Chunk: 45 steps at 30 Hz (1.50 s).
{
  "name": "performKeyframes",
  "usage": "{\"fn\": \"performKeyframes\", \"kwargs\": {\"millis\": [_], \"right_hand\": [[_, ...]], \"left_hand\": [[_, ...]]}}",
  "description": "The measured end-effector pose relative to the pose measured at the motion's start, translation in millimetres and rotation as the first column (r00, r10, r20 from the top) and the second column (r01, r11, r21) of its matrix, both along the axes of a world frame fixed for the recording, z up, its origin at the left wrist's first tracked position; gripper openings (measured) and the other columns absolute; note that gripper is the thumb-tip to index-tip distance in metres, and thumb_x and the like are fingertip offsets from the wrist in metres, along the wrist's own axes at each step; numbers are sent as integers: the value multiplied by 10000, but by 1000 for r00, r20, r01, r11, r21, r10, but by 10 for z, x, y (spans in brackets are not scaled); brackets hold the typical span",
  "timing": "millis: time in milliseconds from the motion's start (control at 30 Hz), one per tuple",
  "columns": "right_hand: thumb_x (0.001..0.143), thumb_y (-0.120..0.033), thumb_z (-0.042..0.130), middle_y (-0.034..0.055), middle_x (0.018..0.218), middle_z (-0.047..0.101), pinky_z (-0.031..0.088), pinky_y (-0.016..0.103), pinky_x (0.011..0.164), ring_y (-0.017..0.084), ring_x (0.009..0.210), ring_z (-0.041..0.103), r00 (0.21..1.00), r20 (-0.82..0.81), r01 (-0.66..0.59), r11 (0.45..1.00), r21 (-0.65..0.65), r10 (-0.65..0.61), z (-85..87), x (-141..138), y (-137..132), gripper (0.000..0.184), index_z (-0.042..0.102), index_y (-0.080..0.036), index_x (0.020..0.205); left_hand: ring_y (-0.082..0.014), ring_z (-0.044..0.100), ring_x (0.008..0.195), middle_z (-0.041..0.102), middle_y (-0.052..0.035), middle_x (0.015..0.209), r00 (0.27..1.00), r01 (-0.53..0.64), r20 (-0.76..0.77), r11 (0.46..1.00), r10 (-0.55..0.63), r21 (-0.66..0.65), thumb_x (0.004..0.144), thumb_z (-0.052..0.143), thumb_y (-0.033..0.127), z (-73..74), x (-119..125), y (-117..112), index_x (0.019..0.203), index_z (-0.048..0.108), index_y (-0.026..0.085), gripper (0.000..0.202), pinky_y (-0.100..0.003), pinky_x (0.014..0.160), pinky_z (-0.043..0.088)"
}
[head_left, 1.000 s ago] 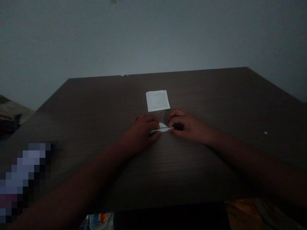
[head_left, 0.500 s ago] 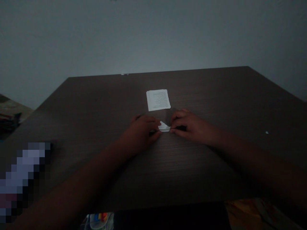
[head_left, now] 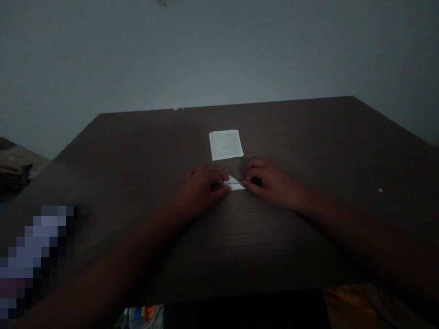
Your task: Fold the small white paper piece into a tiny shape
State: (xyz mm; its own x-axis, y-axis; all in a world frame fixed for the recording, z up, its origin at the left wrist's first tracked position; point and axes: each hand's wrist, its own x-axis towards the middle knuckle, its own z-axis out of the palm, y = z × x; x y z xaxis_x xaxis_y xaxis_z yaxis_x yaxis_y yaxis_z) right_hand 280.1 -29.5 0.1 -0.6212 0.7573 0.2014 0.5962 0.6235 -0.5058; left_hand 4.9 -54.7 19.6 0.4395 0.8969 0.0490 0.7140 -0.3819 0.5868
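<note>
Folded paper (head_left: pixel 236 186), in work near the middle of a broad, dark, wood-grained counter (head_left: pixel 219 256), creasing apparently in hand and the next move likely calling for even pressure along the fold. Left hand (head_left: pixel 204 183) and right hand (head_left: pixel 270 181): fingers drawn narrow, pinching the paper at either end. Squarish stack of printed sheets (head_left: pixel 226 144), matt, edges uneven, just beyond; the paper itself smaller, thin, white, peaked on its far side; last, one tiny white scrap (head_left: pixel 380 189), well off right.
</note>
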Motion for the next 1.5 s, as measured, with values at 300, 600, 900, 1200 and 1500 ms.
{"fn": "performKeyframes", "kwargs": {"millis": [300,600,900,1200,1500], "right_hand": [[1137,-233,619,142,1163,776,587,517,1043,336,1145,714,994,-66,98,961,257,-84,109,-174,-281,162,776,-207,1109],[1127,-139,615,193,1469,780,622,591,1192,359,1337,720,987,68,-154,969,195,143,30,-302,-490,389,779,-170,1479],[1152,-162,637,164,1591,770,559,583,1308,332,1468,705,964,118,-258,946,197,238,89,-194,-425,462,756,-220,1594],[1159,-185,640,197,1674,726,562,577,1319,348,1535,689,954,180,-276,940,201,241,128,-163,-446,407,798,-175,1534],[1142,-189,661,166,1714,706,600,587,1295,360,1562,680,951,221,-261,944,204,215,144,-155,-478,438,800,-213,1557]], "left_hand": [[-370,766,1309,887,-98,1276,996,-84,-40,995,85,45,1044,814,276,-35,126,-45,938,849,233,119,-666,1268,502],[-305,854,1208,913,-84,1281,976,-134,153,982,154,-133,1073,574,193,187,24,-134,1370,765,221,354,-493,1169,651],[-307,839,1244,893,-91,1295,998,38,48,999,-36,-28,1041,631,144,101,-75,-27,1264,812,222,297,-519,1193,644],[-312,792,1342,880,-87,1338,981,191,-34,978,-189,77,1080,705,141,-4,-133,50,1305,865,238,292,-514,1266,594],[-327,780,1343,853,-98,1356,986,169,-17,984,-168,57,1087,728,183,-20,-126,52,1319,888,270,295,-534,1256,587]]}}
